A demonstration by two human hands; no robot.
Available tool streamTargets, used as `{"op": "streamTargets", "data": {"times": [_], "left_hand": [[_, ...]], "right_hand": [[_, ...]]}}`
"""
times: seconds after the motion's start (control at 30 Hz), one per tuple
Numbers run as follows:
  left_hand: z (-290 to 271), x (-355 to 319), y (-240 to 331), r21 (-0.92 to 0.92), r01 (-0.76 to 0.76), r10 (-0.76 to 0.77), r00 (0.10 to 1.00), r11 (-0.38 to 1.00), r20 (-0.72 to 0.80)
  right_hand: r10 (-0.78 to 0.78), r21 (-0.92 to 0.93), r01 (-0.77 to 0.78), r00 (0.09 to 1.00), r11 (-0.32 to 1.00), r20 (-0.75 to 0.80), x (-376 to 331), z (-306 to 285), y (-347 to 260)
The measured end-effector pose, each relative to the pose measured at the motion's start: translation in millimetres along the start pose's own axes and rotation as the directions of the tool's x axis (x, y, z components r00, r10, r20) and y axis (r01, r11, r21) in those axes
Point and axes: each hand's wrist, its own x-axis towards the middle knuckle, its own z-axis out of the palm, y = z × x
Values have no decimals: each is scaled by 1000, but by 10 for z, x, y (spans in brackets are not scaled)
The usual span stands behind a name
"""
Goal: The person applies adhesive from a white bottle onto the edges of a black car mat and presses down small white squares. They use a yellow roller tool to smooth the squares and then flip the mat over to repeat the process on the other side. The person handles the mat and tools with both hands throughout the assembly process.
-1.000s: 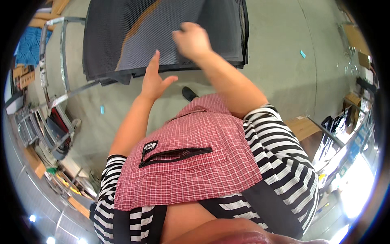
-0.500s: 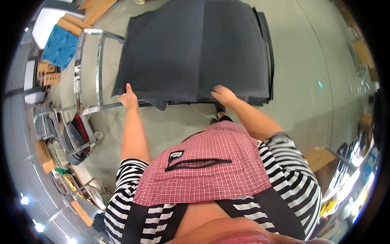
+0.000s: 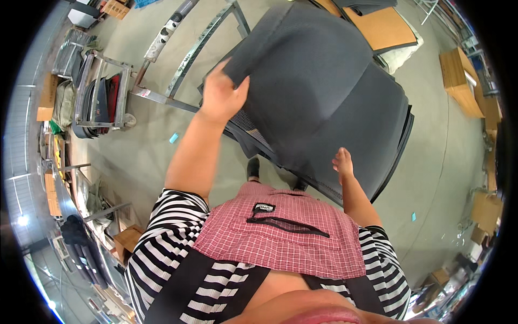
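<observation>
A large, flexible dark grey sheet (image 3: 307,65) is raised and bowed over a stack of similar dark sheets (image 3: 372,129). My left hand (image 3: 221,94) grips its left edge, the thumb on the near side and the fingers partly hidden. Over the near right part of the stack is my right hand (image 3: 343,163), its fingers loosely curled and nothing visible in them. Whether it touches the top surface I cannot tell. Beneath the lifted edge a mesh-textured dark surface (image 3: 245,124) shows.
A metal cart frame (image 3: 181,73) adjoins the stack on the left. Farther left, a wheeled rack (image 3: 102,97) holds dark and red sheets. Tan boards (image 3: 380,27) lie beyond the stack. A cardboard box (image 3: 458,81) stands at the right. Small blue scraps (image 3: 174,138) lie on the floor.
My left hand has lifted the sheet's left edge and moved up and right with it, baring the mesh surface. My right hand has shifted right and lower. The whole view has turned.
</observation>
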Motion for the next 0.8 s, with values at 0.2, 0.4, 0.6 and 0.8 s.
{"op": "streamTargets", "data": {"times": [0.2, 0.4, 0.6, 0.8], "left_hand": [[-152, -432, -2432, 90, 64, -36, 959, 994, -280], [682, -1849, -4380, -83, 940, -941, 336, 331, 52], [679, -1902, -4559, -342, 933, -990, -74, -111, 118], [700, -1664, -4285, -494, 867, -996, 90, 65, 27]], "right_hand": [[134, 31, -136, 990, 990, 42, 347, 1053, -337], [343, 45, -340, 927, 939, -149, 507, 2040, -85], [405, 95, -394, 896, 914, -180, 474, 2093, -118], [274, 174, -271, 962, 947, 8, 306, 2060, -374]]}}
